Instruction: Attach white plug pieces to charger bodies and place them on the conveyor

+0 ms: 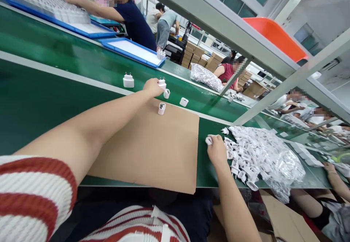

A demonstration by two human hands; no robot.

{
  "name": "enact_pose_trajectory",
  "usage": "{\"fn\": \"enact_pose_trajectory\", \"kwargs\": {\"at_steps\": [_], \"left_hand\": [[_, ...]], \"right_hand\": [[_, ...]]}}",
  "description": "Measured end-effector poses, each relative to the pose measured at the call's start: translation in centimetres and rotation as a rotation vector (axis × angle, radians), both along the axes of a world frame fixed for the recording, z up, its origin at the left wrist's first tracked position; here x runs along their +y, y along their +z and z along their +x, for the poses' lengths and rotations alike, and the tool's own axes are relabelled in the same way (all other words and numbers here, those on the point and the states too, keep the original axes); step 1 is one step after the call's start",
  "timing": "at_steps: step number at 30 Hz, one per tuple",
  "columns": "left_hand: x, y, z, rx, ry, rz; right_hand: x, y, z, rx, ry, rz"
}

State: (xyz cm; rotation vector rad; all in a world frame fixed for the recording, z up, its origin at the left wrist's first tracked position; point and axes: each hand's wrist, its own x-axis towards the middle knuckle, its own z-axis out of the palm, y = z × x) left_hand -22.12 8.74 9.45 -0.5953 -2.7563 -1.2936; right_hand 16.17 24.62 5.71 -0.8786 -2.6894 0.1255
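Observation:
Reaching across the cardboard sheet [153,151], my left hand [152,87] grips a white two-pin plug charger [162,84], its pins pointing up. Just beside that charger stands a white charger housing [166,94] with an open end. Another open housing [162,108] sits at the cardboard's far edge, and a third [184,102] lies to the right on the green belt. A charger with pins [128,80] stands upright to the left. My right hand [218,150] is closed around a small white plastic piece [209,140], near a heap of white plug parts [242,158].
A clear plastic bag [276,158] spreads behind the heap. Blue-rimmed trays [131,52] line the belt's far side, one full of white chargers. A slanted metal frame [246,112] crosses at right, with an orange bin [273,36] above. Co-workers sit across and to the right.

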Motion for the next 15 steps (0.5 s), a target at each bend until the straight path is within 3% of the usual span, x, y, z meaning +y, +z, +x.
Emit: {"fn": "enact_pose_trajectory", "kwargs": {"at_steps": [3, 6, 8, 10, 11, 13, 15], "left_hand": [[-0.3, -2.1, -3.0, -0.049, 0.119, -0.071], [-0.8, -4.0, -3.8, -0.093, 0.128, -0.132], [-1.4, -4.5, -3.5, -0.046, 0.127, -0.145], [-2.2, -4.3, -2.8, 0.140, 0.108, -0.113], [-2.7, -4.0, -2.4, 0.243, 0.050, -0.090], [-3.8, -3.3, -1.5, 0.325, -0.205, -0.068], [-4.7, -2.8, -0.5, 0.197, -0.507, -0.121]], "right_hand": [[-1.0, 0.4, -4.8, 0.178, 0.099, -0.252], [-2.1, 0.0, -8.8, 0.346, 0.145, -0.578], [-2.6, -0.5, -10.3, 0.447, 0.128, -0.812], [-2.6, -0.8, -10.6, 0.484, 0.102, -1.090], [-2.5, -0.9, -10.5, 0.486, 0.110, -1.225], [-2.0, -0.8, -9.9, 0.484, 0.168, -1.421], [-1.7, -0.5, -9.3, 0.488, 0.243, -1.501]]}}
